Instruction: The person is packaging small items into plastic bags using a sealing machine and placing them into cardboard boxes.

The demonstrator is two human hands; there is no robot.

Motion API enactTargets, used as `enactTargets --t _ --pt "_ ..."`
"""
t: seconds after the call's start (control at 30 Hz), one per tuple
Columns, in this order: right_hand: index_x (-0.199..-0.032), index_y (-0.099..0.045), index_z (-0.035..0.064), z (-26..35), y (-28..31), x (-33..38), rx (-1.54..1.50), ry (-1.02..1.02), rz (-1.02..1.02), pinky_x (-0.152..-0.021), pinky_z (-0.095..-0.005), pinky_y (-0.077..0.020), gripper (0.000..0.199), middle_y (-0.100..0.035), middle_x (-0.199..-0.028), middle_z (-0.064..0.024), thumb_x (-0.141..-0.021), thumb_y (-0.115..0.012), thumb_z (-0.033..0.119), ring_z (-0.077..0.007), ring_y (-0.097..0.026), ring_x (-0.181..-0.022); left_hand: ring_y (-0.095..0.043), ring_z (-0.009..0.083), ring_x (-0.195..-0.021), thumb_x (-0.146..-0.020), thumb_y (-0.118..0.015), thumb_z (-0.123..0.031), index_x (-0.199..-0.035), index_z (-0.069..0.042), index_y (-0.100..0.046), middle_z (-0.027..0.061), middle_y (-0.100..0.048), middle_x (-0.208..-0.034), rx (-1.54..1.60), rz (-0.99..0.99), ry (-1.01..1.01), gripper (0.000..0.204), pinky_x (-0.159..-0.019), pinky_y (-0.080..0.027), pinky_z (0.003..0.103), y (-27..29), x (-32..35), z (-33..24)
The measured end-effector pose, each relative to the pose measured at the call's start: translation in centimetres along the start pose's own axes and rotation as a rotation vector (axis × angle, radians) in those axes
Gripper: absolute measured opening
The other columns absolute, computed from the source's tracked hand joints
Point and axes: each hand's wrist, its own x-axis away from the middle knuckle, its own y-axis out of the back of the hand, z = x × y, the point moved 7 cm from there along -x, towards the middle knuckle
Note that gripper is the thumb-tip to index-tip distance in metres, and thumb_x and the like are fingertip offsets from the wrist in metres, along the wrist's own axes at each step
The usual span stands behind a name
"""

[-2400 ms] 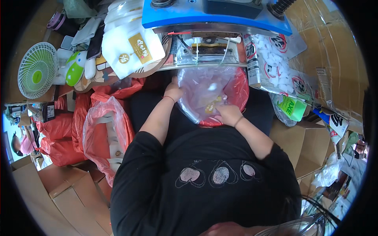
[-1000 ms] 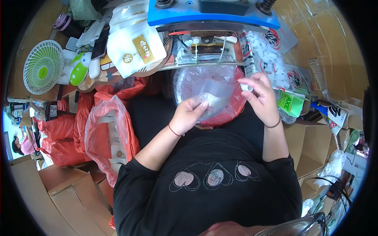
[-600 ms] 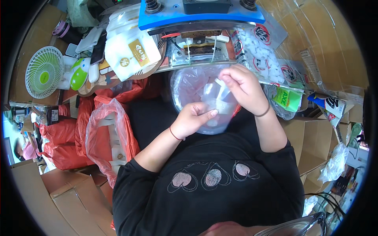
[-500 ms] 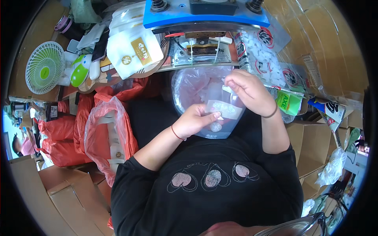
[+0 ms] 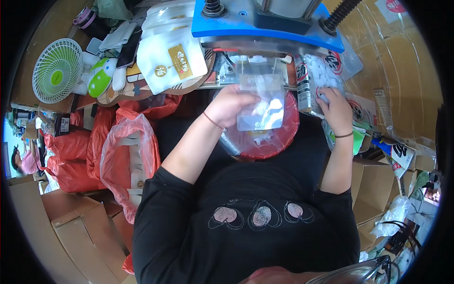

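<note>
Left hand pinches a clear pouch by its left edge, probably leaving the far end, near the blue press, free. Right hand, fingers curled, at white pieces kept handily close; whether gripping one, cannot tell.

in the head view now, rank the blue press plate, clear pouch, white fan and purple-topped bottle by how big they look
Largest: blue press plate
Middle: clear pouch and white fan, too alike to rank
Smallest: purple-topped bottle, partly hidden
</note>
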Motion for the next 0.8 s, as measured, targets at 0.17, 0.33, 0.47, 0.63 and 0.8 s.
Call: enactTargets --t 0.17,0.33,0.47,0.63,0.8 --pt "-0.111 -0.067 0.0109 -0.2 -0.2 0.5 -0.062 -0.042 -0.039 -0.076 -0.0364 -0.0503 0.021 -0.064 -0.101 -0.0111 -0.092 -0.066 0.020 -0.0310 -0.065 -0.090 -0.071 0.0188 -0.092 -0.089 -0.070 -0.009 -0.112 0.000 -0.070 0.0095 -0.073 -0.104 0.034 -0.033 -0.055 0.025 -0.085 -0.057 0.032 1.3 -0.1 0.0" --pt "-0.110 -0.066 0.0014 -1.1 0.2 1.8 -0.175 0.012 -0.253 -0.081 -0.0328 -0.0496 0.019 -0.066 -0.102 -0.0126 -0.095 -0.062 0.011 -0.0253 -0.064 -0.088 -0.071 0.0203 -0.076 -0.089 -0.073 -0.036 -0.101 -0.002 -0.070 0.0103 -0.072 -0.089 -1.143 0.181 0.471 0.037 -0.070 -0.059 0.034 13.6 3.8 2.2" --pt "-0.109 -0.066 -0.0012 -1.1 0.2 2.0 -0.239 0.053 -0.362 -0.086 -0.0318 -0.0487 0.016 -0.066 -0.103 -0.0136 -0.098 -0.059 0.008 -0.0251 -0.063 -0.094 -0.073 0.0286 -0.078 -0.096 -0.059 -0.036 -0.107 0.005 -0.065 0.0194 -0.071 -0.093 -1.041 -0.265 0.870 0.043 -0.068 -0.063 0.039 26.9 2.3 8.2" --pt "-0.107 -0.066 -0.0016 -2.4 -1.1 1.8 -0.327 -0.025 -0.328 -0.083 -0.0341 -0.0495 0.016 -0.065 -0.097 -0.0147 -0.097 -0.056 0.008 -0.0269 -0.064 -0.089 -0.072 0.0310 -0.093 -0.096 -0.056 -0.031 -0.114 0.004 -0.062 0.0214 -0.070 -0.106 -1.107 -0.379 0.845 0.040 -0.075 -0.061 0.043 27.0 -1.7 8.2" --pt "-0.107 -0.063 -0.0039 -1.9 -1.2 2.3 -0.208 0.010 -0.296 -0.087 -0.0322 -0.0477 0.019 -0.063 -0.100 -0.0129 -0.101 -0.052 0.010 -0.0223 -0.061 -0.093 -0.071 0.0309 -0.094 -0.096 -0.056 -0.030 -0.115 0.004 -0.062 0.0214 -0.069 -0.107 -1.097 -0.460 0.645 0.040 -0.076 -0.061 0.043 28.8 -7.0 5.4"
